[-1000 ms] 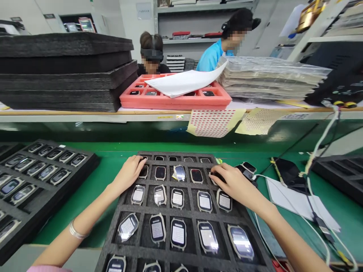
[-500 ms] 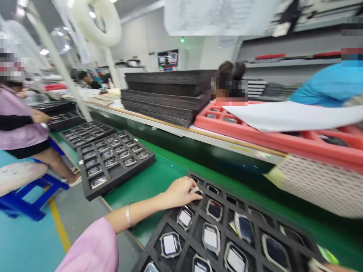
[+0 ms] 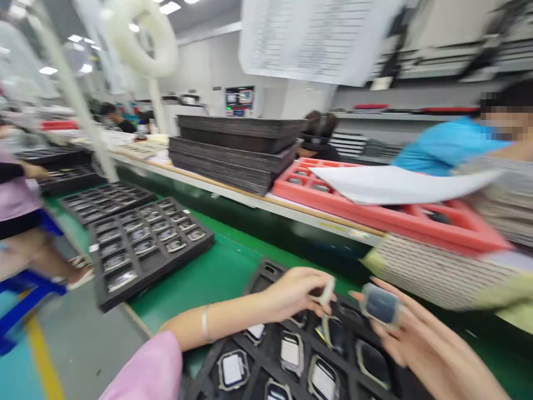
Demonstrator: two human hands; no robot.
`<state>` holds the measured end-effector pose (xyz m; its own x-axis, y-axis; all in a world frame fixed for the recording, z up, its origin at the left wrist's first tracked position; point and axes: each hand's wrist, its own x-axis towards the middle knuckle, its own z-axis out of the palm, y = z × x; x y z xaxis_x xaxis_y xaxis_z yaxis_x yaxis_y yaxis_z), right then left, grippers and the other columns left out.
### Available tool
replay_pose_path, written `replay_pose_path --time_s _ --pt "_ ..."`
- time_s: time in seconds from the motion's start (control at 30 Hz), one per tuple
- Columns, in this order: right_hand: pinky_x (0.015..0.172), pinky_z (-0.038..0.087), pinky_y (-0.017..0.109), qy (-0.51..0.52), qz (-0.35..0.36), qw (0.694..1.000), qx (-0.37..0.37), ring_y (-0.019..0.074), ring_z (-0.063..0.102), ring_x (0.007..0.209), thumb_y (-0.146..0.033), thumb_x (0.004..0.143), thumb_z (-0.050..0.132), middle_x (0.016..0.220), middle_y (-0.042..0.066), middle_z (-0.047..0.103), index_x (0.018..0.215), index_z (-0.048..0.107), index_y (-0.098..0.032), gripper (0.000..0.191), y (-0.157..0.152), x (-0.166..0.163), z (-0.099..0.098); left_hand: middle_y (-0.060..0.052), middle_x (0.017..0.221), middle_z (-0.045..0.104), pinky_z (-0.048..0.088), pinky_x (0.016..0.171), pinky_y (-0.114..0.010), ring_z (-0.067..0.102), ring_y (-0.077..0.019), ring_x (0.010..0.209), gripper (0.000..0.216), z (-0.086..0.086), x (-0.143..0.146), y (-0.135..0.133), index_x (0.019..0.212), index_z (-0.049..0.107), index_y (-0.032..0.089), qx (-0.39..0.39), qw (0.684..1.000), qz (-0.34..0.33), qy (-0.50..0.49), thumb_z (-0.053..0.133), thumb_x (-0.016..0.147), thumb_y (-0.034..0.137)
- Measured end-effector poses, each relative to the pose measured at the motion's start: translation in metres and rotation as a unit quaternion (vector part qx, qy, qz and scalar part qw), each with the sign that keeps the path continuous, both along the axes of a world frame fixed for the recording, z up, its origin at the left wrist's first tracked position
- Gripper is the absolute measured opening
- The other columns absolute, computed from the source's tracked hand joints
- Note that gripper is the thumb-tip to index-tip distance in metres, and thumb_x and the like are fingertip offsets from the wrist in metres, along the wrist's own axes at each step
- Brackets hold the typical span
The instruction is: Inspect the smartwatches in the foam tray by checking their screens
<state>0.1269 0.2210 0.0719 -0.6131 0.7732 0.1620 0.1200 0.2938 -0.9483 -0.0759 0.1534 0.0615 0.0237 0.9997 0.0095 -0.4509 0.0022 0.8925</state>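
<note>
My left hand (image 3: pixel 293 291) is closed on a pale watch frame (image 3: pixel 327 291), held above the near black foam tray (image 3: pixel 255 369). To its right, my right hand (image 3: pixel 420 333) grips a watch case (image 3: pixel 380 304) with a dark, glossy face between thumb and fingers. The two held pieces are close together but apart. Below them, the tray's compartments hold several squarish watch cases (image 3: pixel 292 352), some with white faces and some dark. One tilted case (image 3: pixel 333 332) has a bit of yellow beside it. My forearms and hands cover part of the tray.
Another black tray of watch cases (image 3: pixel 145 266) lies to the left on the green bench (image 3: pixel 220 266). Stacked black trays (image 3: pixel 225 161) and a red tray (image 3: pixel 333 200) with a white sheet (image 3: pixel 387 183) sit on the raised shelf. Co-workers are at left and behind the shelf.
My left hand has lifted from the tray's far-left compartment and moved right with the watch frame. My right hand has come up into view holding a watch case. The view has shifted.
</note>
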Motion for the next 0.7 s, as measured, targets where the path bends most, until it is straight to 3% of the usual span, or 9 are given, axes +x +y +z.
replay_pose_path --time_s 0.07,0.13,0.23,0.33,0.43,0.53,0.7 --pt "0.048 0.051 0.029 0.073 0.015 0.988 -0.138 0.0185 0.061 0.065 -0.041 0.086 0.062 0.105 0.011 0.067 0.128 0.049 -0.027 0.047 -0.009 0.008 0.001 0.002 0.064 0.052 0.036 0.044 -0.018 0.049 -0.0074 0.048 0.036 -0.003 0.003 -0.007 0.097 0.061 0.010 0.012 1.000 -0.002 0.003 0.067 0.075 0.037" --pt "0.051 0.050 0.026 0.117 0.033 0.974 -0.193 0.0150 0.060 0.061 -0.032 0.080 0.071 0.094 0.009 0.068 0.117 0.060 -0.023 0.039 -0.013 0.010 0.000 0.009 0.057 0.041 0.027 0.041 -0.016 0.036 -0.0033 0.042 0.033 -0.009 0.004 -0.010 0.102 0.059 0.012 0.023 1.000 0.008 0.021 0.069 0.076 0.029" --pt "0.048 0.050 0.024 0.158 0.071 0.959 -0.225 0.0109 0.058 0.052 -0.029 0.078 0.072 0.082 0.004 0.067 0.112 0.064 -0.022 0.036 -0.014 0.009 -0.004 0.009 0.060 0.040 0.022 0.039 -0.017 0.032 -0.0020 0.040 0.029 -0.016 0.008 -0.016 0.103 0.057 0.013 0.022 0.998 -0.012 0.060 0.066 0.078 0.023" --pt "0.045 0.048 0.022 0.171 0.115 0.948 -0.244 0.0121 0.059 0.054 -0.033 0.080 0.070 0.084 0.006 0.068 0.116 0.063 -0.020 0.039 -0.017 0.010 -0.009 0.007 0.068 0.045 0.031 0.044 -0.018 0.038 -0.0046 0.047 0.029 -0.017 0.013 -0.025 0.109 0.056 0.016 0.047 0.983 0.010 0.180 0.062 0.081 0.021" --pt "0.067 0.054 0.027 0.183 0.141 0.940 -0.249 0.0169 0.066 0.078 -0.030 0.079 0.071 0.095 0.008 0.069 0.116 0.064 -0.018 0.039 -0.022 0.010 -0.012 0.002 0.082 0.051 0.041 0.058 -0.021 0.047 -0.0102 0.064 0.035 -0.017 0.016 -0.032 0.117 0.050 0.018 0.071 0.964 0.043 0.254 0.058 0.083 0.021" --pt "0.086 0.049 0.033 0.203 0.156 0.932 -0.258 0.0196 0.067 0.092 -0.027 0.076 0.075 0.099 0.008 0.071 0.114 0.066 -0.020 0.039 -0.024 0.009 -0.012 0.001 0.084 0.051 0.042 0.060 -0.023 0.047 -0.0129 0.068 0.039 -0.019 0.016 -0.032 0.121 0.046 0.019 0.061 0.958 0.033 0.278 0.056 0.084 0.021" --pt "0.084 0.049 0.035 0.205 0.156 0.930 -0.263 0.0209 0.069 0.086 -0.028 0.075 0.077 0.098 0.010 0.072 0.112 0.067 -0.019 0.039 -0.024 0.007 -0.017 0.002 0.080 0.050 0.039 0.062 -0.024 0.046 -0.0131 0.066 0.036 -0.024 0.016 -0.031 0.119 0.047 0.020 0.065 0.951 0.025 0.300 0.053 0.083 0.018"
